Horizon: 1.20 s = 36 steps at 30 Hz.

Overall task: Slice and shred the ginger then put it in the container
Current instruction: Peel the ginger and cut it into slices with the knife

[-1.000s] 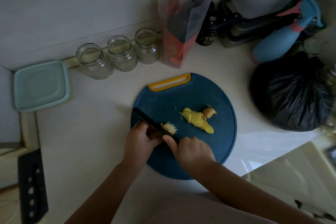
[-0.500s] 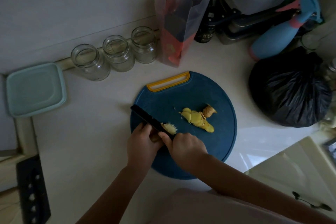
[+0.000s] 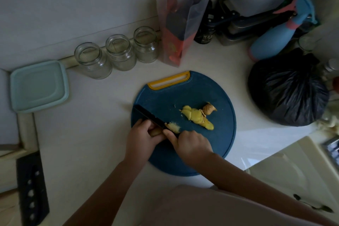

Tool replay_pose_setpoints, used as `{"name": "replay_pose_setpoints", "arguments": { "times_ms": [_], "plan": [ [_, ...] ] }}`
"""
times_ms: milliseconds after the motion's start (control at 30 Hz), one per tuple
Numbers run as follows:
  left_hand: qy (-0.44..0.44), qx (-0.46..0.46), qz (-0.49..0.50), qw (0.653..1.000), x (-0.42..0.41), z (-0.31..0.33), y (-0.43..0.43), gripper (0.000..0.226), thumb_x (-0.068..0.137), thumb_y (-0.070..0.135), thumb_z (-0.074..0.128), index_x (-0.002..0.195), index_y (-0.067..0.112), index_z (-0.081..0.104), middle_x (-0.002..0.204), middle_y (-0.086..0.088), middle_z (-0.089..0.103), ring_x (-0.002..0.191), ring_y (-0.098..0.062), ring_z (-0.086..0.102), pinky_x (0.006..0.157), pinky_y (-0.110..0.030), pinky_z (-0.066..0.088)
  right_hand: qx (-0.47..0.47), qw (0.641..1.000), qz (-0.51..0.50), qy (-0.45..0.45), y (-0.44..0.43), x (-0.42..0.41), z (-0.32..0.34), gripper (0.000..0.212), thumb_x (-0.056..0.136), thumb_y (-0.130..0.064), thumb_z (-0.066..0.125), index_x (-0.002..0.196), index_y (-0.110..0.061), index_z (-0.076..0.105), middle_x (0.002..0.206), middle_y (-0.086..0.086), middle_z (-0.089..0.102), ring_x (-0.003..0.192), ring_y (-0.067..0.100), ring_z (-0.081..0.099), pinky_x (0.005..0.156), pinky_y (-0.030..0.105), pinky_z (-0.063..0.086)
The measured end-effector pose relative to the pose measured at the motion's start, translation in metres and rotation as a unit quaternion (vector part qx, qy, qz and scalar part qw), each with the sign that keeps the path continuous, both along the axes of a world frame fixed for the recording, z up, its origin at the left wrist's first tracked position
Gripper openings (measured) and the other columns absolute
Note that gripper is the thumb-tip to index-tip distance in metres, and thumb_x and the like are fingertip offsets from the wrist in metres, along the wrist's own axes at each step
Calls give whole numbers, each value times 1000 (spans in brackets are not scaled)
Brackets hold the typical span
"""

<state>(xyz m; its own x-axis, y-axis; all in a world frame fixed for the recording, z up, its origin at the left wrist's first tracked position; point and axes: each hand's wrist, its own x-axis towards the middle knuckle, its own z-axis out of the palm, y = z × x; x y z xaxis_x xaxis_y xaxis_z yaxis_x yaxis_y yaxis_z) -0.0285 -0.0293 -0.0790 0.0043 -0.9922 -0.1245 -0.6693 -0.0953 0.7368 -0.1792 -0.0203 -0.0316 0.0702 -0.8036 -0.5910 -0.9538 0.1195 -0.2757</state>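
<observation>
- On the near-left part of the round dark-blue plastic cutting board [image 3: 211, 97], the left hand [image 3: 141, 139] clenches its grip around a brownish ginger knob [image 3: 156, 131]. The right hand [image 3: 190, 145] grasps the black knife [image 3: 148, 115] (its handle is hidden).
- Pale ginger shreds [image 3: 173, 126] lie just beside the blade and peeled yellow ginger pieces [image 3: 194, 116] lie mid-board. The pale-teal square lidded container [image 3: 38, 86] sits well apart, at the left of the pale bench [image 3: 91, 134].
- To slice well, I judge: tuck the left fingertips back, cut thin and even, and rock the blade from its tip.
- A dark bottle [image 3: 204, 31] at the back bears pale lettering, too blurred to read.
</observation>
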Motion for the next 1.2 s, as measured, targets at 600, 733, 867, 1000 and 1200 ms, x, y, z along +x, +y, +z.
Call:
{"name": "replay_pose_setpoints", "arguments": {
  "times_ms": [600,733,867,1000,1200],
  "plan": [
    [-51,-80,-27,995,-2,0,19,54,70,66,57,88,17,68,84,2,64,79,-24,58,66,-44,50,-46,987,-40,-150,21,-47,18,69,80,-74,21,54,-12,37,50,3,41,51,17,43,58,34,37],
    [-22,-57,-25,998,-1,-3,15,58,69,64,57,96,15,71,94,-2,69,90,-26,63,75,-44,53,-76,993,35,-82,33,-47,12,75,75,-76,9,53,-11,39,53,4,45,58,26,50,58,36,38],
    [8,-29,-25,999,2,-5,12,43,68,57,66,90,20,72,90,4,70,89,-21,65,76,-41,54,-100,991,51,-70,39,-48,6,76,77,-75,6,57,-12,43,58,5,50,58,24,50,57,33,37],
    [17,-23,-25,999,2,-7,10,22,70,23,83,87,19,70,86,4,69,87,-19,66,77,-29,50,-127,988,63,-60,41,-49,-1,91,69,-80,-9,63,-11,50,62,5,55,60,26,54,56,32,34],
    [36,-30,-26,999,1,-1,7,23,68,32,83,82,26,67,84,9,67,85,-16,66,74,-25,47,-103,991,53,-60,44,-46,-3,79,74,-77,0,58,-13,43,57,2,48,57,24,48,57,32,34]
  ]
}}
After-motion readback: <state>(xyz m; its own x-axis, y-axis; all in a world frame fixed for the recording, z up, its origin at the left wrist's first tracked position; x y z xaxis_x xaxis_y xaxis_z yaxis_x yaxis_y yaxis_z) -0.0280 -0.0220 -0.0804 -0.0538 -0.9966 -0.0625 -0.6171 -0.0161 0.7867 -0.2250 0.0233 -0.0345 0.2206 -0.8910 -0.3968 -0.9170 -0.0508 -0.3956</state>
